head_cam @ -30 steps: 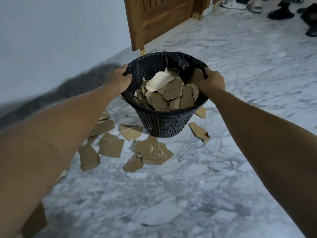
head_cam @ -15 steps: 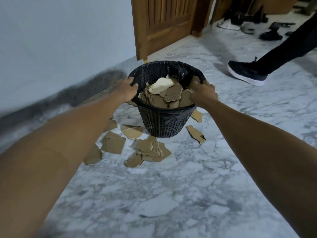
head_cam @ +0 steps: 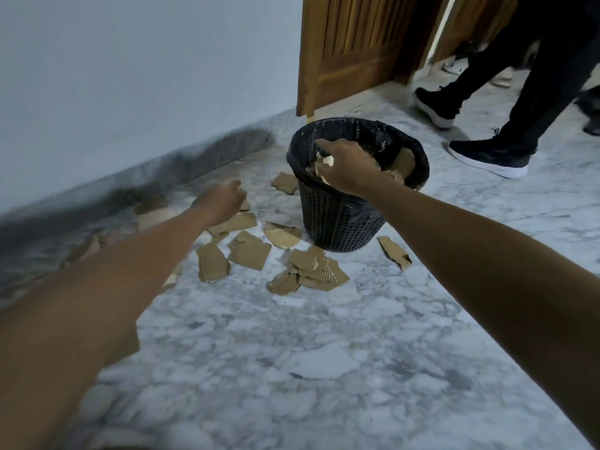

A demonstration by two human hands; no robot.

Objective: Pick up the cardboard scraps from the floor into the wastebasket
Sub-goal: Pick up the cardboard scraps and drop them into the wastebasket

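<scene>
Scraps on marble beside the wastebasket

The right hand [head_cam: 349, 167] is pressed, fingers spread, onto cardboard inside the wastebasket [head_cam: 341, 219] at upper centre; the left hand [head_cam: 220, 201], relaxed, is held above cardboard scraps [head_cam: 250, 251] at centre-left.

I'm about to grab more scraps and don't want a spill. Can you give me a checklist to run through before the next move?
1. Black mesh wastebasket upright on the grey marble floor: ok.
2. Room in the wastebasket: not ok, scraps reach the rim.
3. Left hand free above the brown cardboard scraps: ok.
4. Right hand free: cannot tell, it lies on the fill.
5. Passing person's black shoe away from the wastebasket: ok.
</scene>
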